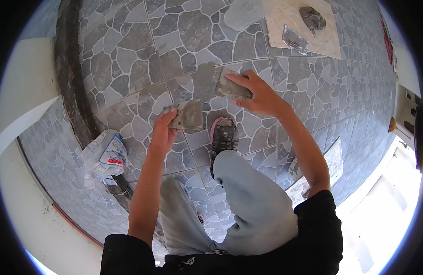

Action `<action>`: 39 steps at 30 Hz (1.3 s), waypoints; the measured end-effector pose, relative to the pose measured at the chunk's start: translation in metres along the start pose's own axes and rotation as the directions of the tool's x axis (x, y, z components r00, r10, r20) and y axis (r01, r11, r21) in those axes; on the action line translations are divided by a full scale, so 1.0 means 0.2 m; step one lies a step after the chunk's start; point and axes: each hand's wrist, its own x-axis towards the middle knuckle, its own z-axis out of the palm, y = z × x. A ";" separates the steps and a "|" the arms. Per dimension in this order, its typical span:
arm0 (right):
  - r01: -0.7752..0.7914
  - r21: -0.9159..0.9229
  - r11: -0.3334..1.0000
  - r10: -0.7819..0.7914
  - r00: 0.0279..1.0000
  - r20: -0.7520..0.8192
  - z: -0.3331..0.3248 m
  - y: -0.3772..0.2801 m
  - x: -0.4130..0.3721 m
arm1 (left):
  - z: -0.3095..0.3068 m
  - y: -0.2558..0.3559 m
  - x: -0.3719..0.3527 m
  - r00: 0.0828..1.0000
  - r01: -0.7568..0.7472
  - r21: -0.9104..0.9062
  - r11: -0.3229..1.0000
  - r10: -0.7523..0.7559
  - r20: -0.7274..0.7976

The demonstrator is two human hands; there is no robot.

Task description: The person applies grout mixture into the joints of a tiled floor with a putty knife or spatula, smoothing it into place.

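My left hand (pixel 162 131) is closed on a flat, squarish scraper (pixel 190 114) smeared with grey mortar, thumb on top. Another flat scraper (pixel 229 87), also coated in mortar, is gripped in my right hand (pixel 262 95), its thumb and fingers on the edges. Both are held over the stone-patterned tile floor (pixel 188 30), a short distance apart. A dull grey smear (pixel 206 79) lies along a tile joint beside the right scraper. My shoe (pixel 224 133) stands just below the scrapers.
At the upper right, a beige tile (pixel 326 43) carries a mortar lump (pixel 313 19) and a mortar-covered scraper (pixel 294 40). A plastic bag (pixel 106 153) lies at left beside a dark wooden beam (pixel 71 68). A pale board (pixel 335 158) is at right behind my arm.
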 end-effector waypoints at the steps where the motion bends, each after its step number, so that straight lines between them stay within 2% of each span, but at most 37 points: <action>1: 0.080 -0.116 0.990 -0.083 0.996 -0.024 -0.06 -0.04 0.01 | 0.10 0.07 0.06 1.000 -0.004 0.040 0.999 0.004 0.009; 2: 0.091 -0.090 0.992 -0.094 0.995 -0.028 -0.10 -0.08 0.01 | 0.19 0.12 0.12 1.000 -0.005 0.062 0.998 0.005 -0.010; 4: 0.273 -0.270 0.923 -0.302 0.951 -0.072 -0.17 -0.14 0.01 | 0.35 0.18 0.21 0.999 -0.016 0.124 0.992 0.022 -0.048; 5: 0.264 -0.261 0.929 -0.292 0.953 -0.076 -0.20 -0.16 0.03 | 0.42 0.20 0.26 0.999 -0.004 0.130 0.992 0.010 -0.050; 7: 0.311 -0.394 0.865 -0.362 0.930 -0.062 -0.21 -0.19 0.04 | 0.50 0.21 0.32 1.000 0.021 0.177 0.984 -0.022 0.006; 8: 0.303 -0.387 0.871 -0.352 0.934 -0.061 -0.21 -0.20 0.04 | 0.52 0.21 0.35 0.999 0.033 0.177 0.984 -0.034 0.003; 10: 0.172 -0.520 0.837 -0.153 0.985 0.080 -0.21 -0.20 0.05 | 0.54 0.18 0.39 0.999 -0.045 0.251 0.967 0.037 0.037; 11: 0.148 -0.532 0.834 -0.132 0.989 0.067 -0.21 -0.18 0.02 | 0.54 0.18 0.40 0.998 -0.038 0.249 0.968 0.024 0.061; 13: 0.124 -0.541 0.832 -0.143 0.990 0.008 -0.26 -0.11 -0.01 | 0.51 0.26 0.45 1.000 -0.017 0.196 0.980 0.017 0.004; 14: 0.104 -0.561 0.821 -0.133 0.991 -0.011 -0.29 -0.03 -0.03 | 0.49 0.33 0.46 0.999 -0.024 0.193 0.981 0.018 0.036; 16: -0.106 -0.169 0.980 0.106 0.994 -0.008 -0.37 0.25 -0.05 | 0.49 0.48 0.48 0.988 -0.095 0.143 0.985 0.076 0.133; 17: -0.152 0.067 0.986 0.156 0.986 -0.055 -0.39 0.38 -0.04 | 0.54 0.53 0.45 0.982 -0.111 0.146 0.983 0.086 0.170; 18: -0.172 0.307 0.936 0.207 0.975 -0.085 -0.40 0.49 -0.02 | 0.57 0.57 0.39 0.978 -0.133 0.083 0.988 0.117 0.172; 19: -0.171 0.303 0.938 0.212 0.971 -0.109 -0.40 0.54 0.01 | 0.57 0.58 0.33 0.976 -0.142 0.019 0.990 0.137 0.167; 20: -0.272 0.014 0.962 0.266 0.930 -0.254 -0.40 0.57 0.04 | 0.58 0.57 0.28 0.972 -0.141 0.021 0.990 0.134 0.194; 21: -0.397 -0.255 0.882 0.278 0.874 -0.398 -0.36 0.59 0.04 | 0.59 0.54 0.22 0.972 -0.133 -0.022 0.991 0.135 0.192; 22: -0.409 -0.262 0.874 0.280 0.865 -0.417 -0.27 0.60 0.07 | 0.59 0.51 0.18 0.971 -0.129 -0.068 0.989 0.140 0.192; 24: -0.619 -0.395 0.679 0.294 0.722 -0.626 -0.05 0.59 0.15 | 0.48 0.40 0.21 0.972 -0.089 -0.137 0.987 0.116 0.206; 26: -0.637 -0.378 0.672 0.366 0.729 -0.578 0.08 0.52 0.11 | 0.43 0.36 0.20 0.976 -0.027 -0.204 0.979 0.070 0.207; 27: -0.642 -0.349 0.683 0.424 0.737 -0.526 0.14 0.47 0.08 | 0.43 0.40 0.18 0.964 -0.039 -0.175 0.984 0.083 0.253; 28: -0.646 -0.356 0.675 0.418 0.733 -0.537 0.13 0.42 0.06 | 0.45 0.45 0.17 0.946 -0.068 -0.154 0.986 0.113 0.306; 29: -0.650 -0.360 0.669 0.473 0.746 -0.468 0.08 0.35 0.03 | 0.48 0.51 0.16 0.940 -0.074 -0.166 0.983 0.124 0.317; 30: -0.654 -0.367 0.662 0.528 0.754 -0.391 0.05 0.32 0.02 | 0.51 0.57 0.13 0.931 -0.130 -0.229 0.965 0.198 0.305; 31: -0.655 -0.379 0.653 0.529 0.753 -0.391 0.02 0.32 0.04 | 0.52 0.59 0.12 0.923 -0.178 -0.291 0.940 0.262 0.283; 33: -0.756 -0.184 0.628 0.509 0.579 -0.637 -0.09 0.37 0.13 | 0.48 0.61 0.13 0.912 -0.172 -0.343 0.924 0.280 0.298; 34: -0.749 -0.202 0.631 0.501 0.593 -0.630 -0.15 0.43 0.17 | 0.46 0.63 0.14 0.895 -0.174 -0.367 0.914 0.302 0.327; 36: -0.846 -0.142 0.514 0.594 0.470 -0.653 -0.22 0.52 0.22 | 0.46 0.64 0.15 0.891 -0.150 -0.406 0.902 0.301 0.339; 37: -0.843 -0.153 0.515 0.591 0.480 -0.648 -0.21 0.54 0.24 | 0.47 0.63 0.15 0.885 -0.115 -0.436 0.893 0.291 0.364; 39: -0.843 -0.155 0.514 0.614 0.489 -0.619 -0.20 0.51 0.26 | 0.47 0.63 0.14 0.895 -0.163 -0.395 0.904 0.304 0.326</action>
